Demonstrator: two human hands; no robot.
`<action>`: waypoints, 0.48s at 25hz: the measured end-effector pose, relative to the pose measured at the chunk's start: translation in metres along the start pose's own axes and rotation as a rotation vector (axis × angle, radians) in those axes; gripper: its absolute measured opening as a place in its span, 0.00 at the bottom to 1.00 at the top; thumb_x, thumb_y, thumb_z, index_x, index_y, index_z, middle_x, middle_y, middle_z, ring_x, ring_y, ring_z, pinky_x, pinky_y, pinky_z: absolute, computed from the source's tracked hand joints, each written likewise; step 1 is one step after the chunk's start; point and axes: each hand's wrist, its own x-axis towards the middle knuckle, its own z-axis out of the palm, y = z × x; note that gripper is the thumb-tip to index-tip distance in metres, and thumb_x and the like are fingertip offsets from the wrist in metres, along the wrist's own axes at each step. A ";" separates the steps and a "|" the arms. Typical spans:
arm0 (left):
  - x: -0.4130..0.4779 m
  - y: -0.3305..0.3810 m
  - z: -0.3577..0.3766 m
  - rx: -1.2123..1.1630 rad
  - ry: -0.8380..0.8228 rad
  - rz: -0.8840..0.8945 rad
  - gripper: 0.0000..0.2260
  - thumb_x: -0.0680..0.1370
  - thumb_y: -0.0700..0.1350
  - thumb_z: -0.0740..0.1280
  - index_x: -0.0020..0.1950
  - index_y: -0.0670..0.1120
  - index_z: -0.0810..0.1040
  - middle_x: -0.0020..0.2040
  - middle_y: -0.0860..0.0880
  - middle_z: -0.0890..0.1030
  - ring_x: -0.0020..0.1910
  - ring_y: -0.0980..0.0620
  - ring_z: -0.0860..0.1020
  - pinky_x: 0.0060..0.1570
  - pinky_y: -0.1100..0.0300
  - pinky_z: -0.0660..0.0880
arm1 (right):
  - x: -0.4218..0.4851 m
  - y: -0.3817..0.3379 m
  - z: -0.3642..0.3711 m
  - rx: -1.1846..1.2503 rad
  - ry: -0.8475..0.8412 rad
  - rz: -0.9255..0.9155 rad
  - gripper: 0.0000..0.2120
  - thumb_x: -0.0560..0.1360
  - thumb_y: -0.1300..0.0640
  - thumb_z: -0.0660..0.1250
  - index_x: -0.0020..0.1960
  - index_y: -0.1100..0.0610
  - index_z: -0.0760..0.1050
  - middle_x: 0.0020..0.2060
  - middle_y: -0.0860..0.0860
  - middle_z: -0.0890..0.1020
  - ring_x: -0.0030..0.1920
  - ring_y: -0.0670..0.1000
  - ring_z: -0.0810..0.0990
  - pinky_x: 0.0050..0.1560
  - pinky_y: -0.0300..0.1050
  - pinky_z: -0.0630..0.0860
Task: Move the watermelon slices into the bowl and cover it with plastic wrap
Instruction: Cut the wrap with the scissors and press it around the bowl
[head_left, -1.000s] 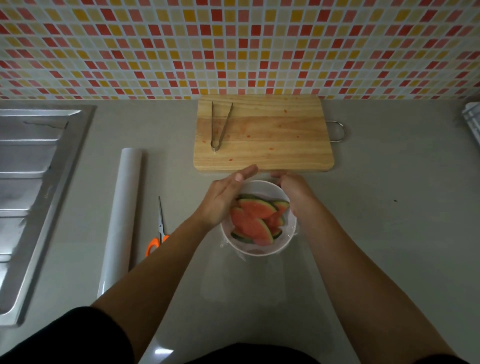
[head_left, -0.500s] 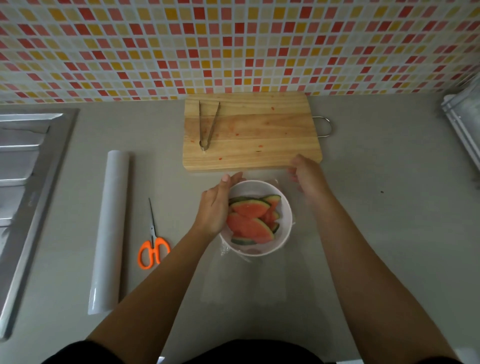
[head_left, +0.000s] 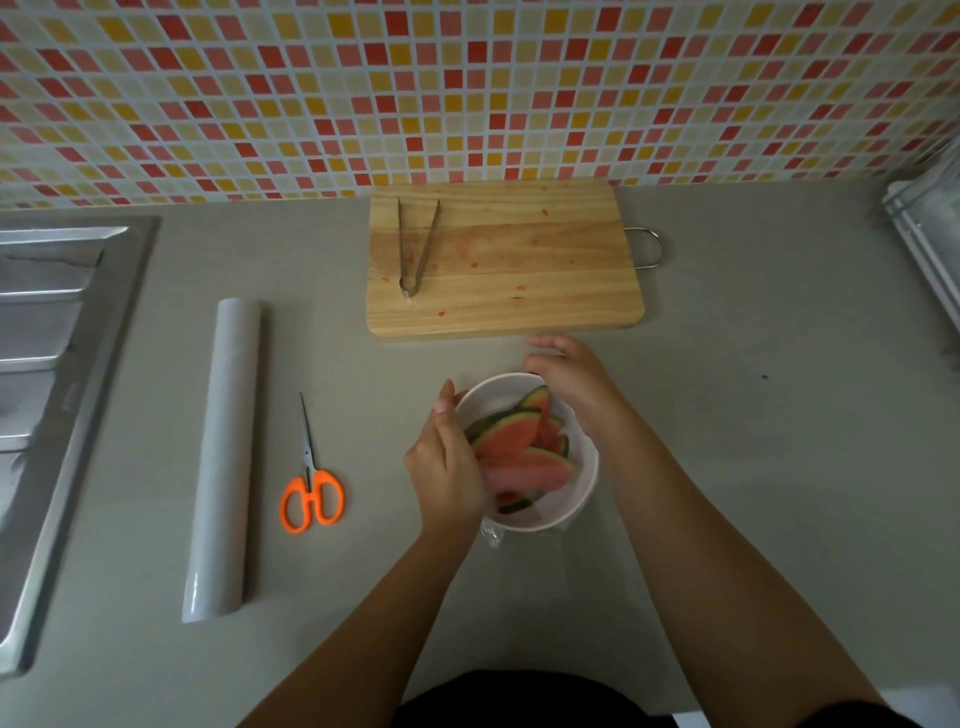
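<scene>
A white bowl (head_left: 577, 496) stands on the grey counter, holding several watermelon slices (head_left: 511, 449) with green rinds. Clear plastic wrap (head_left: 491, 538) lies over the bowl and bunches below its near-left edge. My left hand (head_left: 445, 465) presses flat against the bowl's left side with straight fingers. At the far right rim my right hand (head_left: 569, 379) rests with its fingers reaching left over the edge. Whether it pinches the wrap is not visible.
A wooden cutting board (head_left: 519, 291) with metal tongs (head_left: 415, 249) lies just beyond the bowl. A roll of plastic wrap (head_left: 223, 457) and orange-handled scissors (head_left: 311, 493) lie to the left. A steel sink (head_left: 52, 364) fills the left edge and a rack (head_left: 930, 234) the right.
My right hand moved out to the bowl's far right, then came back onto the far rim. My left hand slid nearer along the bowl's left side.
</scene>
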 end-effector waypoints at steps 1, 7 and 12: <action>-0.003 0.000 0.000 -0.017 0.020 -0.019 0.22 0.80 0.57 0.48 0.66 0.53 0.74 0.56 0.56 0.78 0.55 0.56 0.76 0.53 0.63 0.71 | 0.000 -0.001 0.000 -0.022 -0.006 0.007 0.16 0.66 0.57 0.67 0.52 0.45 0.76 0.47 0.49 0.79 0.42 0.45 0.78 0.37 0.39 0.73; 0.022 0.004 -0.021 -0.040 -0.142 -0.049 0.17 0.76 0.62 0.49 0.57 0.59 0.71 0.54 0.57 0.79 0.57 0.55 0.76 0.54 0.58 0.71 | 0.005 -0.003 0.000 -0.028 -0.146 0.014 0.16 0.67 0.60 0.65 0.50 0.43 0.77 0.40 0.50 0.81 0.32 0.47 0.78 0.30 0.37 0.75; 0.043 0.016 -0.021 0.043 -0.528 0.124 0.24 0.79 0.59 0.49 0.67 0.50 0.73 0.64 0.54 0.76 0.63 0.64 0.72 0.61 0.69 0.67 | 0.004 -0.005 0.006 -0.014 -0.163 0.028 0.20 0.68 0.62 0.63 0.54 0.43 0.77 0.50 0.52 0.80 0.41 0.49 0.80 0.38 0.42 0.76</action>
